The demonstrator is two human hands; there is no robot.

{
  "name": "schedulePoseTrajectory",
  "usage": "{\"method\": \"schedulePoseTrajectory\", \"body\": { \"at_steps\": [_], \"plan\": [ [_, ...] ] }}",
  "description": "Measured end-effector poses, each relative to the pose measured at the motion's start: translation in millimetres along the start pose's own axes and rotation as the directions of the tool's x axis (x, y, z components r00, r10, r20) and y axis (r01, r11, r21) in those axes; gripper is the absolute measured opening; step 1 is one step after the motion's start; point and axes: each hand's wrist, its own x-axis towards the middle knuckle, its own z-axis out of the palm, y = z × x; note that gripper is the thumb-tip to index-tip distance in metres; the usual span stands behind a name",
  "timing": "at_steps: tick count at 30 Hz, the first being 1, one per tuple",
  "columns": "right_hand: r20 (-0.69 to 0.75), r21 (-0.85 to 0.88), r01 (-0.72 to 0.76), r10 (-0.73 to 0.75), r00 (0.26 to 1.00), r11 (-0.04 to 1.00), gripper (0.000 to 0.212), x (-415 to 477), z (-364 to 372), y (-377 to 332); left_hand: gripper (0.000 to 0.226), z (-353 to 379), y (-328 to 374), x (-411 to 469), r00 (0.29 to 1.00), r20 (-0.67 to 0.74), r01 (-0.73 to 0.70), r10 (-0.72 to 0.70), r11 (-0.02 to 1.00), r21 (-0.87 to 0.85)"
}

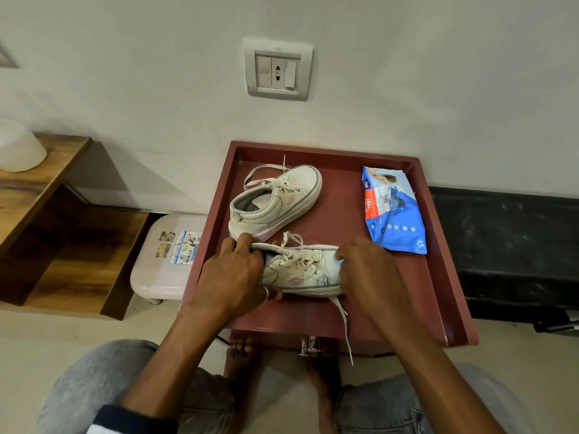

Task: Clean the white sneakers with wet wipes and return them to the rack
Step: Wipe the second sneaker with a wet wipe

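Note:
Two dirty white sneakers lie on a dark red tray-topped table (438,308). The near sneaker (304,270) lies on its side across the front. My left hand (235,274) grips its heel end, fingers curled over the collar. My right hand (366,274) is curled over its toe, pressing what looks like a pale wipe against it; the wipe is mostly hidden. The far sneaker (275,200) rests untouched behind it, toe toward the wall. A blue pack of wet wipes (393,211) lies at the right of the tray.
A small white plastic stool (163,264) stands left of the table. Farther left is a wooden stepped shelf (62,233) with a white container (18,145) on it. A black bench (507,252) sits on the right. A loose lace (344,327) hangs over the front edge.

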Motion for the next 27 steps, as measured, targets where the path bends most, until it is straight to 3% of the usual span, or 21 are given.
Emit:
{"method": "schedulePoseTrajectory", "body": {
  "at_steps": [3, 9, 15, 18, 21, 24, 27],
  "plan": [
    [0.07, 0.12, 0.071, -0.08, 0.994, 0.99, 0.021, -7.8, -3.8, -5.1, 0.076, 1.2, -0.3, 0.9, 1.0, 0.004, -0.006, 0.006, 1.0, -0.004],
    [-0.05, 0.041, -0.11, 0.112, 0.993, 0.993, 0.02, 7.7, -0.9, 21.1, 0.075, -0.4, 1.2, 0.2, 1.0, 0.011, -0.016, 0.016, 1.0, -0.008],
    [0.104, 0.065, 0.09, -0.096, 0.99, 0.994, 0.025, -9.7, -4.3, -7.6, 0.073, -0.1, 1.5, 0.1, 1.0, 0.005, -0.019, 0.019, 1.0, -0.011],
    [0.073, -0.002, -0.029, 0.029, 0.997, 1.0, 0.017, -2.7, -8.9, 6.9, 0.072, 1.3, 1.3, 0.1, 1.0, 0.002, -0.021, 0.021, 1.0, -0.006],
    [0.021, 0.061, -0.145, 0.144, 0.989, 0.988, 0.019, 8.7, -4.9, 24.9, 0.071, 1.0, 2.5, 0.9, 1.0, 0.009, -0.009, 0.009, 1.0, -0.004],
    [0.012, 0.011, -0.041, 0.041, 0.999, 0.999, 0.031, 5.8, 2.9, 12.1, 0.071, 0.4, 2.6, 0.6, 1.0, 0.014, -0.001, 0.001, 1.0, -0.003],
    [0.101, -0.01, 0.102, -0.101, 0.99, 0.995, 0.029, -6.3, 1.7, -5.3, 0.07, 0.6, 1.9, 0.3, 1.0, 0.01, 0.001, -0.001, 1.0, -0.008]
  ]
}}
